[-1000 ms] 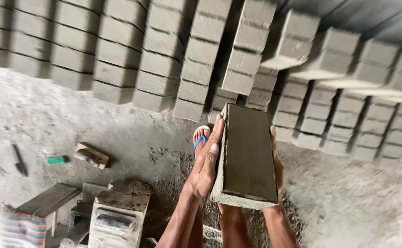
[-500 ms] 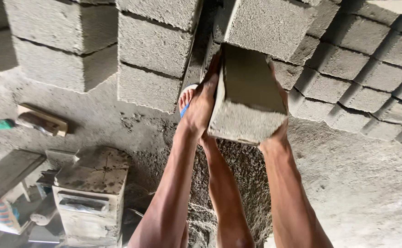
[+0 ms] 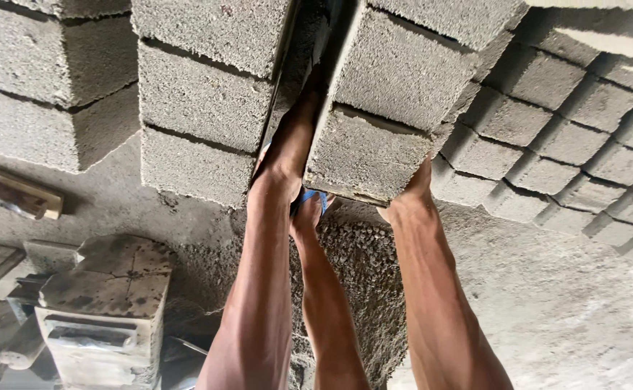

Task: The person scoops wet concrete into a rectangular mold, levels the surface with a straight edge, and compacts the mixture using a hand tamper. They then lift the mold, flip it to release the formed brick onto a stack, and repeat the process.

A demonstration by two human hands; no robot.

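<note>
Rows of grey blocks (image 3: 569,152) spread across the dusty floor (image 3: 562,303) on the right, a wooden trowel (image 3: 13,191) lies far left, and a metal block mould (image 3: 103,310) stands bottom left.

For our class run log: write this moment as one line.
left hand: on block side | right hand: under block | block: held beside stack | ground: gritty

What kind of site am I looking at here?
Most likely a concrete block-making yard. Rows of grey cement blocks stand stacked on a rough concrete floor, a loose gravelly mix lies by the person's foot, and both hands, left hand and right hand, grip another block.
</note>
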